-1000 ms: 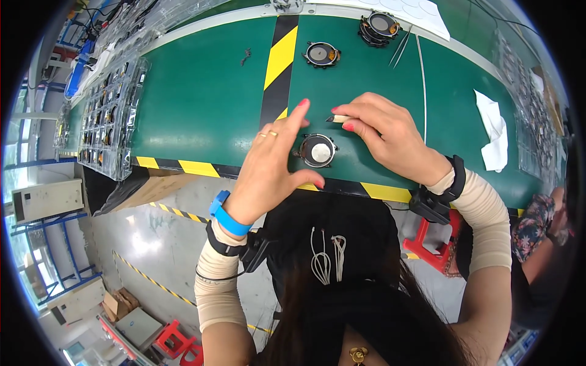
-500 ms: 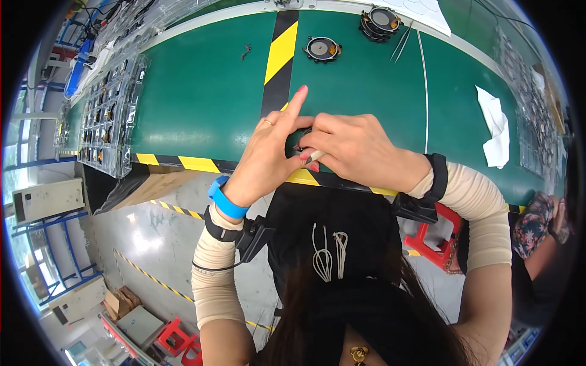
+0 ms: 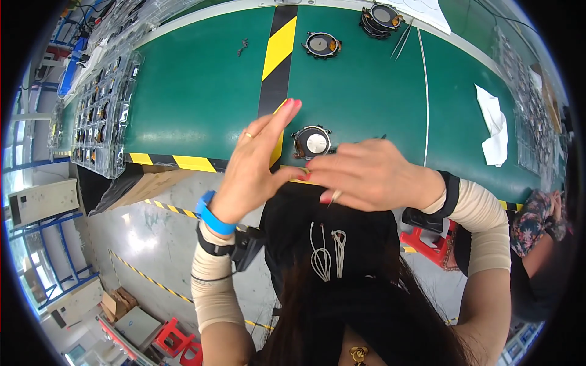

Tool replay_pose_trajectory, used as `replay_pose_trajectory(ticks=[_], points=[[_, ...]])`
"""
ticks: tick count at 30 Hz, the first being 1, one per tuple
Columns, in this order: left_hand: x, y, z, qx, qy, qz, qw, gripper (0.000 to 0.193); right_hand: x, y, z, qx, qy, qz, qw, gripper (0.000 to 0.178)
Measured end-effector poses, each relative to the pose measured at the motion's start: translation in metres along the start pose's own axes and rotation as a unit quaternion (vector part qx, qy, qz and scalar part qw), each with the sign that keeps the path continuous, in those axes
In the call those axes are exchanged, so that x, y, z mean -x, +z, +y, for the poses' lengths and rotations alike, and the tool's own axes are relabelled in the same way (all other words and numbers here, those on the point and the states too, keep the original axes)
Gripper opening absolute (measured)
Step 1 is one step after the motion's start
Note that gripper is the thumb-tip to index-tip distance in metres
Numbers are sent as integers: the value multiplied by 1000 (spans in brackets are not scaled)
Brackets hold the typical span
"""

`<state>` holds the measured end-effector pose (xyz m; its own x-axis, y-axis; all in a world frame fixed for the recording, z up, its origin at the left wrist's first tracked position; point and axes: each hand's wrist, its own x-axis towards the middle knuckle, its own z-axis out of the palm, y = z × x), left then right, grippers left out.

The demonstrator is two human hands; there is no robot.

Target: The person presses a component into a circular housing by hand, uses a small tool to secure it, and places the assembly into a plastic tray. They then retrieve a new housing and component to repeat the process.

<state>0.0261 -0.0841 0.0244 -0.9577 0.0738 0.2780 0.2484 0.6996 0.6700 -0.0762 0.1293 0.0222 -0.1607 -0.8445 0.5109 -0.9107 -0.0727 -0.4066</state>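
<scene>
A round black speaker [image 3: 312,142] with a silver centre lies on the green conveyor belt [image 3: 201,104], just right of the belt's yellow-and-black stripe. My left hand [image 3: 256,161], with a ring and a blue wristband, is raised in front of the stripe with its fingers stretched out and apart; it holds nothing. My right hand [image 3: 372,177] hovers just below the speaker, fingers curled, with a small pale piece [image 3: 335,195] pinched under it. My left thumb meets the right fingertips.
Two more speakers [image 3: 321,44] [image 3: 381,15] sit farther up the belt beside thin metal rods [image 3: 403,39]. A white cloth [image 3: 494,125] lies at the right. Clear trays of parts [image 3: 101,104] line the left side. A co-worker's patterned sleeve [image 3: 537,219] shows at the right.
Both hands have come off the near speaker and drawn back toward me, leaving it uncovered. My left fingers have straightened upward.
</scene>
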Motion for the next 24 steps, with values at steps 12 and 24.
replay_pose_trajectory(ticks=[12, 24], points=[[-20, -8, -14, -26, 74, -121, 990, 67, -5, 2, -3, 29, -17, -39, 999, 45], [-18, -1, -11, -34, 43, -95, 994, 68, -2, 12, -7, 70, 65, 22, 995, 26]])
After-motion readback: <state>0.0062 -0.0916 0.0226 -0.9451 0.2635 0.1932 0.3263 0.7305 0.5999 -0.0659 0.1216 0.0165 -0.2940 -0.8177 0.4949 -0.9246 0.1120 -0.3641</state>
